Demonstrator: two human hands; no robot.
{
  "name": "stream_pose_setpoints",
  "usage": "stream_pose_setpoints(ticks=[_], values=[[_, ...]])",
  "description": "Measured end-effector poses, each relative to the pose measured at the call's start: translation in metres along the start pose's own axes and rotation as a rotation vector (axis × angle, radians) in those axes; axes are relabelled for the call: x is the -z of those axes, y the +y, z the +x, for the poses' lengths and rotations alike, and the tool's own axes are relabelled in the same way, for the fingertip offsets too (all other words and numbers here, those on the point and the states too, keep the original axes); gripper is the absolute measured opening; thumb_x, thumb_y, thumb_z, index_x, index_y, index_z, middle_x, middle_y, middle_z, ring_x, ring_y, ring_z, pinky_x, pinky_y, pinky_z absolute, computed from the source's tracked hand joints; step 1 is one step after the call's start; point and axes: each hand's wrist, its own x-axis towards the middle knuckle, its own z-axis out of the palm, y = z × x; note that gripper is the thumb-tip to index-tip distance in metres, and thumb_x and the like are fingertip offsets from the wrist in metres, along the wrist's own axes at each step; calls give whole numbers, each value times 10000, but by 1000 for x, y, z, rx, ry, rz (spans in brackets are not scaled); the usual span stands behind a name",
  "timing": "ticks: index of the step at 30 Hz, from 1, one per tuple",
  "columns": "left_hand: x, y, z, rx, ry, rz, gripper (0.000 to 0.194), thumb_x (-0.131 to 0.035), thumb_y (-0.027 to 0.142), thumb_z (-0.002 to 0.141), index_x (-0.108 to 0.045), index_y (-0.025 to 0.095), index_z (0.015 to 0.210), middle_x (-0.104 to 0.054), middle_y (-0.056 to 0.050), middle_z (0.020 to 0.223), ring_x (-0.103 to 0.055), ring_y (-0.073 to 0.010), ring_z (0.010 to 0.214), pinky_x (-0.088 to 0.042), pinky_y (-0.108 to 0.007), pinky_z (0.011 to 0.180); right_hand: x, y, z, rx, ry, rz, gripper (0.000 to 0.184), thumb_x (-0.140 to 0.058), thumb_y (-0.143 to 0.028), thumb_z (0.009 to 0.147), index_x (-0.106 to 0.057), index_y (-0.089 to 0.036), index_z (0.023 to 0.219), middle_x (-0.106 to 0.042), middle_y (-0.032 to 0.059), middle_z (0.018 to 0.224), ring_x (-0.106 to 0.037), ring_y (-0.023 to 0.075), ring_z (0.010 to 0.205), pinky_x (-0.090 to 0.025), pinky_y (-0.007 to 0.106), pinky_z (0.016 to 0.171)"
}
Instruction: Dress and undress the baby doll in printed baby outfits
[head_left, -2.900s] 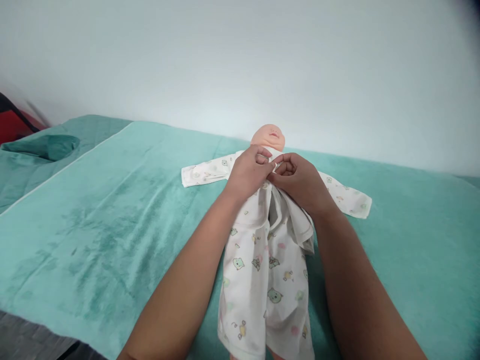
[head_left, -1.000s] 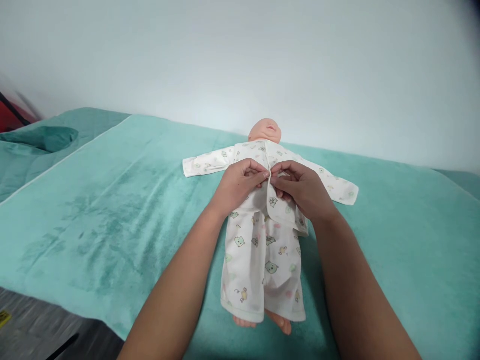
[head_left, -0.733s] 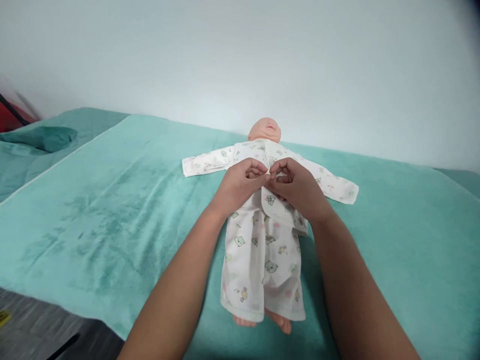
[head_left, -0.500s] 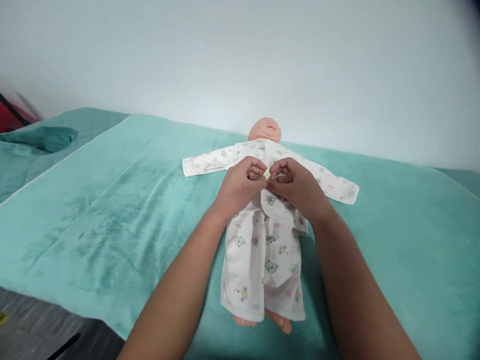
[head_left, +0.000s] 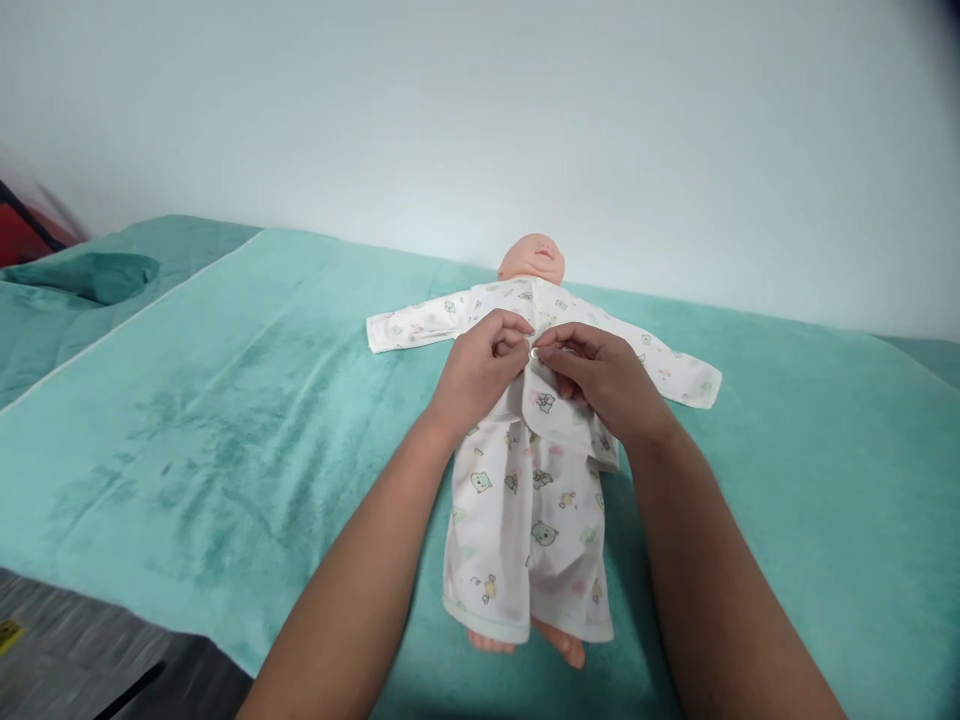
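Note:
A baby doll (head_left: 533,258) lies on its back on a teal towel (head_left: 225,400), head toward the wall, bare feet toward me. It wears a white printed shirt (head_left: 420,322) with sleeves spread out and matching trousers (head_left: 525,540). My left hand (head_left: 478,372) and my right hand (head_left: 600,378) meet at the doll's chest. Both pinch the shirt's front edges together around a small snap button (head_left: 533,352). The lower right shirt flap hangs loose below my right hand.
A white wall stands right behind the doll's head. A darker teal folded cloth (head_left: 82,275) lies at the far left, with something red (head_left: 19,240) behind it. The towel's near edge drops to a grey floor (head_left: 67,660) at bottom left.
My hands moved down from the doll's neck to mid-chest and the upper shirt front is now shut. In the last second the fingers only shifted slightly on the snap button.

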Motion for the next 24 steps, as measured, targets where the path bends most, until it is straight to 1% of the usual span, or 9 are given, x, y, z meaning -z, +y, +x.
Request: stream_pose_setpoints(ticks=[4, 7, 9, 12, 15, 17, 19, 21, 24], values=[[6, -12, 6, -159, 132, 371, 182, -512, 145, 833, -644, 213, 938, -648, -18, 888, -578, -166, 856, -464, -298, 813, 0, 10, 2, 86, 172, 28, 184, -685, -382, 820, -676, -232, 925, -548, -37, 597, -497, 112, 502, -394, 239, 455], [13, -28, 12, -228, 258, 642, 334, -437, 109, 870, -674, 223, 1075, -647, -74, 1160, -539, -230, 1146, -424, -378, 1006, 1, 21, 7, 281, 421, -88, 205, -634, -384, 856, -681, -245, 998, -696, 26, 909, -651, 183, 851, -537, 337, 796], [19, -39, 14, -182, 268, 780, 418, -396, 112, 895, -637, 229, 1215, -604, -85, 1313, -488, -246, 1270, -372, -437, 1092, 3, 31, 12, 344, 442, -226, 304, -589, -411, 887, -676, -238, 1121, -672, 64, 1223, -595, 226, 1166, -440, 411, 1053], [31, -52, 11, -101, 176, 975, 472, -357, 152, 933, -549, 247, 1353, -524, -76, 1463, -395, -262, 1398, -234, -558, 1177, 14, 51, 18, 254, 318, -414, 482, -421, -477, 968, -577, -222, 1347, -529, 89, 1469, -458, 245, 1371, -301, 471, 1174], [52, -60, 1, -60, 75, 1119, 506, -348, 223, 961, -447, 288, 1453, -371, -43, 1592, -269, -269, 1484, -122, -618, 1197, 44, 76, 13, 189, 260, -732, 536, -301, -467, 1002, -485, -229, 1445, -434, 87, 1550, -335, 274, 1460, -172, 576, 1196], [72, -63, -6, 3, 69, 1173, 529, -351, 279, 971, -379, 307, 1499, -297, -41, 1628, -226, -277, 1501, -134, -620, 1189, 75, 95, 2, 141, 246, -944, 558, -339, -491, 983, -444, -248, 1474, -349, 81, 1599, -264, 313, 1487, -141, 643, 1170], [92, -64, -12, 91, 129, 1199, 538, -342, 291, 974, -362, 301, 1512, -328, -73, 1610, -274, -295, 1473, -202, -597, 1164, 111, 113, -12, 73, 288, -1052, 584, -337, -502, 973, -436, -229, 1479, -374, 116, 1582, -327, 329, 1450, -207, 625, 1148], [108, -64, -15, 185, 241, 1210, 529, -365, 294, 964, -409, 266, 1490, -453, -138, 1508, -391, -325, 1379, -304, -548, 1100, 142, 127, -25, 40, 364, -1107, 579, -343, -498, 952, -551, -156, 1370, -548, 184, 1421, -478, 338, 1317, -348, 530, 1079], [118, -62, -14, 250, 355, 1224, 482, -426, 320, 941, -522, 228, 1405, -591, -184, 1279, -492, -360, 1213, -386, -493, 966, 167, 139, -33, -32, 584, -1150, 585, -438, -549, 880, -653, -110, 1201, -658, 232, 1155, -550, 387, 1150, -409, 508, 969]])
